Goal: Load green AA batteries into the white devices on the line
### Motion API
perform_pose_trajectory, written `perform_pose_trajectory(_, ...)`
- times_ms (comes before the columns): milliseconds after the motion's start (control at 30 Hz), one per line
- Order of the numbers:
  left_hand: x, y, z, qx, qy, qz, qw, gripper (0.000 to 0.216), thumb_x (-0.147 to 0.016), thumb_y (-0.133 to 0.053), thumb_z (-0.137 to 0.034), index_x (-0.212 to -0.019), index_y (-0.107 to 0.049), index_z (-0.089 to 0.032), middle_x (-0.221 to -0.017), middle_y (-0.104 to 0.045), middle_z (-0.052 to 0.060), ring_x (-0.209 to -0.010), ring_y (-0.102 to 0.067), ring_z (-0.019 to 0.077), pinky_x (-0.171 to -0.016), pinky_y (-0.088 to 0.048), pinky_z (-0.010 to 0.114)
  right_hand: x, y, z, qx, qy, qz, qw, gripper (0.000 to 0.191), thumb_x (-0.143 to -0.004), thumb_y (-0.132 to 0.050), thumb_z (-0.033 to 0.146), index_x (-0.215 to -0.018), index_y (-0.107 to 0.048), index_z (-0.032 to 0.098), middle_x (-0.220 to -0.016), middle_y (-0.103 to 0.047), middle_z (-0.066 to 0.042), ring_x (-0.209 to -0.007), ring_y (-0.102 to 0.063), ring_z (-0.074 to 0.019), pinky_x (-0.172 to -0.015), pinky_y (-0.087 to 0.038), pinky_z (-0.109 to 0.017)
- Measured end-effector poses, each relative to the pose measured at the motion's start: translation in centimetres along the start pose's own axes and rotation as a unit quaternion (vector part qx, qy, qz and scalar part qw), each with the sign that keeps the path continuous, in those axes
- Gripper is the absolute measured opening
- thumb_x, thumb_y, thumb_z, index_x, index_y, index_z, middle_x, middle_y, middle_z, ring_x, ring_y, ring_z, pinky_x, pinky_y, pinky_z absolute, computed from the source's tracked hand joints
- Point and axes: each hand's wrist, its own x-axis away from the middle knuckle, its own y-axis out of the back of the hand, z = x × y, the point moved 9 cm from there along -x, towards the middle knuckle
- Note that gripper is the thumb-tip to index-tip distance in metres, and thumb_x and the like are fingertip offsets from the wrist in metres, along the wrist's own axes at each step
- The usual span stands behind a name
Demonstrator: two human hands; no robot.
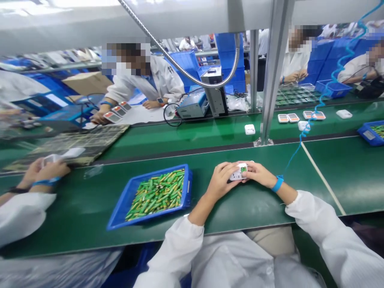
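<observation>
Unit in play is a small white plastic case (235,175), held just above the green bench (255,216), right of the battery tray and near the person's lap. Left hand (220,178) has it gripped by the left end, fingers curled over the top. Right hand (259,174) is closed in on the other end, thumb by a green patch in the open side. Can't tell if that's a battery or a circuit board, too small

What could bite them? Mostly the grip imo. It's a little thing held by the fingertips, so a hard push from the right thumb could twist it out of the left fingers and drop it on the bench. Also the blue wristband (278,183) on the right wrist has a coiled blue cord (333,77) running off to the far right, past a few white units, so a big reach left might pull it tight or knock one. And the blue tray (187,194) on the left is heaped with green batteries (156,196) lying every which way, so a bump from the left forearm could roll some out
</observation>
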Motion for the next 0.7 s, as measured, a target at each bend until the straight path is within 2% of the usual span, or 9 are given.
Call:
perform_pose_trajectory(100, -0.5, -0.8, -1.5, -0.008, -0.032, 0.016, 0.999, 0.05, -0.107, -0.077, -0.04, -0.154, -0.062, -0.029, -0.149, -0.075, 0.011, -0.135, -0.067, 0.0313, -0.117, -0.056, 0.053, 0.8, 0.6, -0.5, 0.027, 0.004, -0.023, 0.999, 0.062, -0.086, -0.095, 0.047, -0.138, -0.075, 0.02, -0.108, -0.083, -0.005, -0.088, -0.08, -0.0205, -0.082, -0.073, -0.035)
perform_pose_trajectory(200, -0.9, -1.6, -1.8, 0.0, -0.029, 0.047, 0.998, 0.054, -0.109, -0.074, -0.042, -0.159, -0.058, -0.028, -0.156, -0.07, 0.013, -0.144, -0.064, 0.0325, -0.121, -0.053, 0.055, 1.9, 2.0, -0.4, 0.055, 0.012, -0.04, 0.998, 0.053, -0.089, -0.09, 0.049, -0.132, -0.077, 0.02, -0.114, -0.083, -0.007, -0.098, -0.081, -0.0246, -0.088, -0.073, -0.04)
perform_pose_trajectory(267, -0.9, -1.7, -1.4, 0.008, -0.009, 0.065, 0.998, 0.055, -0.11, -0.071, -0.041, -0.161, -0.056, -0.028, -0.159, -0.067, 0.014, -0.149, -0.061, 0.0333, -0.125, -0.051, 0.057, 3.7, 4.8, 0.7, 0.09, 0.037, -0.087, 0.991, 0.053, -0.092, -0.086, 0.05, -0.136, -0.075, 0.021, -0.122, -0.083, -0.008, -0.105, -0.081, -0.0272, -0.091, -0.073, -0.043)
perform_pose_trajectory(333, -0.9, -1.6, -0.3, 0.017, 0.022, 0.073, 0.997, 0.055, -0.111, -0.066, -0.038, -0.163, -0.054, -0.028, -0.159, -0.067, 0.014, -0.15, -0.061, 0.0335, -0.126, -0.05, 0.058, 7.0, 9.5, 2.6, 0.169, 0.071, -0.18, 0.966, 0.053, -0.096, -0.08, 0.051, -0.14, -0.074, 0.022, -0.126, -0.083, -0.009, -0.107, -0.081, -0.0292, -0.09, -0.072, -0.045)
perform_pose_trajectory(400, -1.0, -1.7, 1.1, 0.027, 0.058, 0.081, 0.995, 0.055, -0.111, -0.062, -0.037, -0.164, -0.053, -0.027, -0.158, -0.067, 0.015, -0.148, -0.063, 0.0336, -0.126, -0.05, 0.058, 11.9, 15.4, 5.2, 0.3, 0.099, -0.302, 0.9, 0.051, -0.099, -0.074, 0.051, -0.142, -0.075, 0.023, -0.126, -0.084, -0.01, -0.106, -0.081, -0.0307, -0.092, -0.07, -0.047)
perform_pose_trajectory(467, -1.2, -2.3, 2.7, 0.032, 0.095, 0.095, 0.99, 0.053, -0.11, -0.061, -0.038, -0.162, -0.055, -0.027, -0.157, -0.067, 0.014, -0.147, -0.063, 0.0342, -0.126, -0.05, 0.059, 17.8, 21.1, 7.8, 0.449, 0.099, -0.419, 0.782, 0.05, -0.099, -0.071, 0.048, -0.141, -0.078, 0.023, -0.126, -0.085, -0.011, -0.108, -0.08, -0.0333, -0.103, -0.066, -0.052)
perform_pose_trajectory(567, -2.2, -4.1, 5.6, 0.03, 0.152, 0.116, 0.981, 0.046, -0.108, -0.062, -0.039, -0.153, -0.061, -0.027, -0.156, -0.068, 0.013, -0.147, -0.063, 0.0347, -0.124, -0.05, 0.06, 24.8, 27.8, 9.5, 0.579, 0.071, -0.491, 0.647, 0.047, -0.099, -0.06, 0.04, -0.137, -0.081, 0.021, -0.132, -0.083, -0.016, -0.124, -0.076, -0.038, -0.112, -0.06, -0.057)
perform_pose_trajectory(633, -3.4, -5.2, 7.5, 0.029, 0.181, 0.115, 0.976, 0.044, -0.106, -0.063, -0.038, -0.148, -0.063, -0.026, -0.156, -0.069, 0.012, -0.145, -0.063, 0.0344, -0.123, -0.051, 0.059, 27.4, 30.8, 9.1, 0.622, 0.053, -0.486, 0.612, 0.047, -0.096, -0.057, 0.034, -0.132, -0.083, 0.019, -0.134, -0.082, -0.017, -0.13, -0.074, -0.0381, -0.117, -0.057, -0.058)
perform_pose_trajectory(700, -5.3, -6.1, 9.2, 0.033, 0.194, 0.104, 0.975, 0.044, -0.105, -0.063, -0.037, -0.147, -0.064, -0.025, -0.155, -0.069, 0.012, -0.145, -0.064, 0.0336, -0.125, -0.05, 0.058, 28.6, 32.7, 8.3, 0.642, 0.032, -0.48, 0.597, 0.049, -0.091, -0.057, 0.031, -0.132, -0.082, 0.019, -0.139, -0.079, -0.017, -0.136, -0.07, -0.0381, -0.122, -0.053, -0.059)
